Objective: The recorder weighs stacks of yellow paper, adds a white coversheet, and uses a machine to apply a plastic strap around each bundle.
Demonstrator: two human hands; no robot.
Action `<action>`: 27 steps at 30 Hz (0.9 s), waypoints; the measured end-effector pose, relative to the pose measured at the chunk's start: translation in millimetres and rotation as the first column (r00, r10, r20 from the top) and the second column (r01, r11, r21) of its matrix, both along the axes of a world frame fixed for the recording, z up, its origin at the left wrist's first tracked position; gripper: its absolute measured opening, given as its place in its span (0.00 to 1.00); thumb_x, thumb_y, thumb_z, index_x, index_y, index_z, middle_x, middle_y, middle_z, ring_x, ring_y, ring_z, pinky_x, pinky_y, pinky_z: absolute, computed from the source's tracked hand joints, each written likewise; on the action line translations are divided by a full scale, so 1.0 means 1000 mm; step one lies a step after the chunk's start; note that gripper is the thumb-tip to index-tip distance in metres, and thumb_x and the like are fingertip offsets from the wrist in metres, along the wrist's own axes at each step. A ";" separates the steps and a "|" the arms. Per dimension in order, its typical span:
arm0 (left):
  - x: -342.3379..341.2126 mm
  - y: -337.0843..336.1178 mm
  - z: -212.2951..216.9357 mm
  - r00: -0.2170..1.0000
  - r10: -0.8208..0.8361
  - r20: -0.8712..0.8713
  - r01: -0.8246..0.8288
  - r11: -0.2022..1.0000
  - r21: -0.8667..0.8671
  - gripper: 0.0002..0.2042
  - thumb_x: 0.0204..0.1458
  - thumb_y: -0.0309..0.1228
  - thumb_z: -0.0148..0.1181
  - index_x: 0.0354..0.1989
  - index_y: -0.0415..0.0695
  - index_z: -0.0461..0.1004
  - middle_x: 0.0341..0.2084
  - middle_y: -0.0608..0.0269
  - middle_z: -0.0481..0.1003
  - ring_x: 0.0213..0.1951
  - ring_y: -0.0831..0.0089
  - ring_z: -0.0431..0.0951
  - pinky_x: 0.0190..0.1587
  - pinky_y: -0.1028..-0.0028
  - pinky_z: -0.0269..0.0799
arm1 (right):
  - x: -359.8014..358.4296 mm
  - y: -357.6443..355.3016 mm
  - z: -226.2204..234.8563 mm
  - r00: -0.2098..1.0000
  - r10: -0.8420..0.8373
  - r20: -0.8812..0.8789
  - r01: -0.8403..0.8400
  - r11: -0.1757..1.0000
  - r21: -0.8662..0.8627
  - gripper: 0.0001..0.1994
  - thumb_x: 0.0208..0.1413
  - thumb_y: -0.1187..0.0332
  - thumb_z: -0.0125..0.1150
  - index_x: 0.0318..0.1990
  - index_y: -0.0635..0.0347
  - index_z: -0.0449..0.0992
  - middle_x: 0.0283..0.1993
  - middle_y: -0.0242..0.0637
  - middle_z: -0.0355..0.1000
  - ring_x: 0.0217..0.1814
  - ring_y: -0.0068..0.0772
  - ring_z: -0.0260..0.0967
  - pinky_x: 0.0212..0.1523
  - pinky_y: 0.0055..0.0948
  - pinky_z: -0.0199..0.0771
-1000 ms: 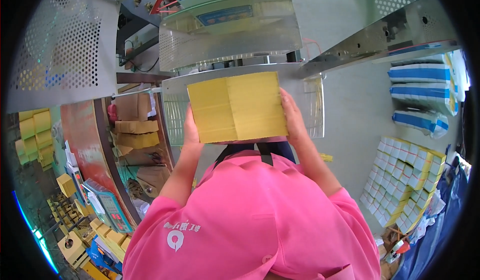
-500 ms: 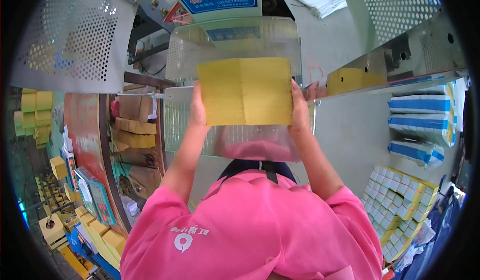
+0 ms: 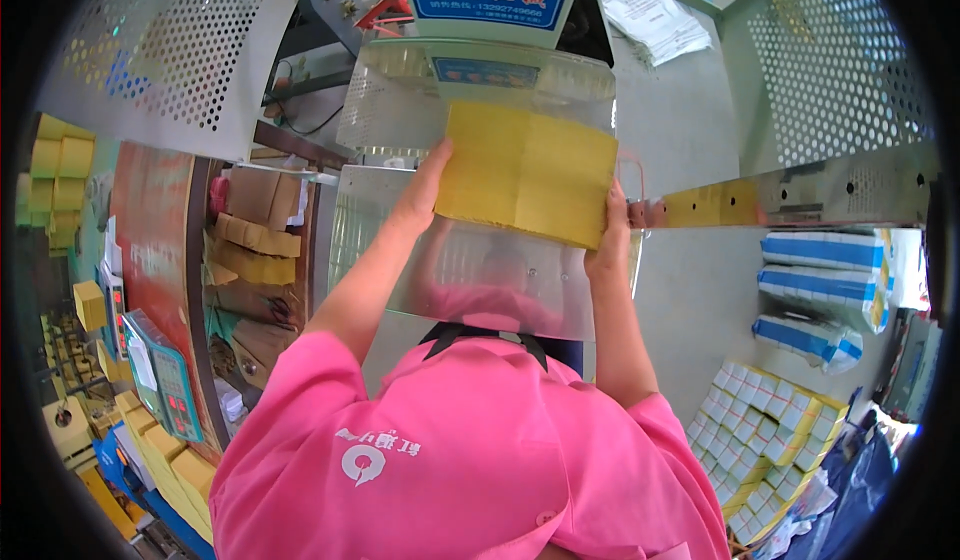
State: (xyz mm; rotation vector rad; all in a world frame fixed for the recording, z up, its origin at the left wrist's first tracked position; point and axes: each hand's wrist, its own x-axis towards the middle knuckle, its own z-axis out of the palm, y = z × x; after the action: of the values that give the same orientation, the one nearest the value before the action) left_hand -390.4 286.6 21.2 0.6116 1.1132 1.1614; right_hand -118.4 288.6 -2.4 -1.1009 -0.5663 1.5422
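A wide stack of yellow paper with a crease down its middle is held up in front of me, its right end tilted lower. My left hand grips its left edge. At the right edge, my right hand is closed round the lower corner. Below the stack lies a shiny metal plate that mirrors my pink shirt. A clear plastic cover stands just beyond the paper, in front of the machine with a blue sign.
Perforated metal panels flank the machine, and a steel bar juts in from the right. A reddish table with a teal scale stands left. At right are blue-and-white packages and bundled yellow blocks.
The paper stack has shifted right in the picture and tilted, its right end dropping. Both hands keep their hold on it. The view has turned slightly.
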 end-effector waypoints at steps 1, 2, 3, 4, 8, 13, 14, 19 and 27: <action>0.001 -0.002 0.001 1.000 0.008 0.008 -0.008 1.000 -0.011 0.31 0.62 0.51 0.47 0.65 0.41 0.59 0.61 0.61 0.65 0.62 0.70 0.63 0.63 0.71 0.57 | -0.002 0.000 0.003 1.000 -0.005 -0.021 0.004 1.000 -0.020 0.26 0.64 0.58 0.47 0.67 0.57 0.60 0.64 0.34 0.62 0.66 0.32 0.58 0.65 0.33 0.57; 0.002 -0.003 0.002 1.000 0.016 0.016 -0.016 1.000 -0.022 0.29 0.63 0.49 0.45 0.66 0.41 0.58 0.61 0.61 0.65 0.62 0.70 0.63 0.63 0.70 0.57 | -0.004 0.001 0.004 0.999 -0.009 -0.042 0.007 0.999 -0.041 0.26 0.63 0.58 0.46 0.67 0.58 0.60 0.64 0.34 0.62 0.66 0.33 0.58 0.65 0.33 0.57; 0.005 -0.005 0.003 0.999 0.032 0.018 -0.032 0.999 -0.020 0.29 0.63 0.49 0.45 0.66 0.41 0.58 0.61 0.61 0.65 0.62 0.70 0.63 0.63 0.70 0.57 | -0.005 0.003 0.004 0.999 0.007 -0.040 -0.009 0.999 -0.040 0.26 0.63 0.58 0.46 0.67 0.58 0.60 0.64 0.34 0.62 0.66 0.33 0.58 0.65 0.33 0.57; 0.008 -0.006 0.005 0.999 0.041 0.012 -0.041 0.999 -0.007 0.29 0.63 0.48 0.45 0.67 0.41 0.57 0.61 0.61 0.64 0.62 0.70 0.63 0.63 0.71 0.57 | -0.005 0.006 0.002 0.999 0.006 -0.033 -0.007 0.999 -0.049 0.27 0.63 0.59 0.46 0.67 0.58 0.59 0.65 0.35 0.62 0.67 0.34 0.57 0.65 0.33 0.57; 0.016 -0.006 0.002 0.999 0.036 0.006 -0.037 0.998 0.053 0.28 0.63 0.45 0.46 0.67 0.40 0.56 0.60 0.60 0.65 0.61 0.70 0.63 0.62 0.72 0.57 | -0.002 0.012 -0.005 0.999 0.025 -0.039 -0.026 0.999 -0.041 0.28 0.63 0.59 0.46 0.68 0.59 0.57 0.65 0.38 0.61 0.67 0.35 0.57 0.65 0.33 0.57; 0.016 -0.004 -0.011 0.998 0.064 -0.018 -0.063 0.997 0.036 0.27 0.62 0.46 0.47 0.64 0.39 0.61 0.57 0.61 0.68 0.59 0.71 0.66 0.61 0.72 0.59 | -0.003 0.011 0.001 0.997 0.059 -0.049 -0.061 0.997 -0.046 0.29 0.62 0.58 0.45 0.69 0.60 0.55 0.65 0.37 0.61 0.67 0.34 0.57 0.65 0.33 0.57; 0.015 -0.005 -0.013 0.996 0.085 -0.035 -0.084 0.996 0.017 0.27 0.62 0.47 0.48 0.62 0.39 0.63 0.56 0.63 0.69 0.59 0.72 0.66 0.61 0.72 0.59 | -0.004 0.010 0.001 0.997 0.062 -0.046 -0.065 0.996 -0.060 0.29 0.63 0.58 0.45 0.68 0.60 0.56 0.65 0.37 0.61 0.66 0.34 0.57 0.65 0.33 0.58; 0.021 -0.004 -0.015 0.997 0.057 -0.061 -0.056 0.998 0.013 0.28 0.61 0.49 0.51 0.62 0.40 0.63 0.55 0.61 0.69 0.58 0.72 0.66 0.59 0.71 0.60 | 0.002 0.010 0.005 0.998 0.051 -0.045 -0.055 0.996 -0.071 0.28 0.63 0.56 0.46 0.68 0.57 0.57 0.63 0.35 0.62 0.65 0.32 0.59 0.63 0.32 0.59; 0.017 -0.005 -0.009 0.998 -0.063 -0.003 0.063 0.998 -0.006 0.30 0.58 0.51 0.55 0.61 0.41 0.63 0.54 0.64 0.69 0.56 0.75 0.67 0.59 0.72 0.60 | -0.002 0.011 0.012 0.997 -0.073 -0.028 0.070 0.992 -0.105 0.20 0.64 0.56 0.49 0.59 0.54 0.68 0.55 0.30 0.68 0.57 0.27 0.63 0.58 0.28 0.61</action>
State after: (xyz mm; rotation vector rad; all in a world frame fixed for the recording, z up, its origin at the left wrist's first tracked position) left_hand -373.3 281.6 12.6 0.6396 1.0919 1.1032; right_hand -120.6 299.2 9.6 -1.1609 -0.4246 1.5377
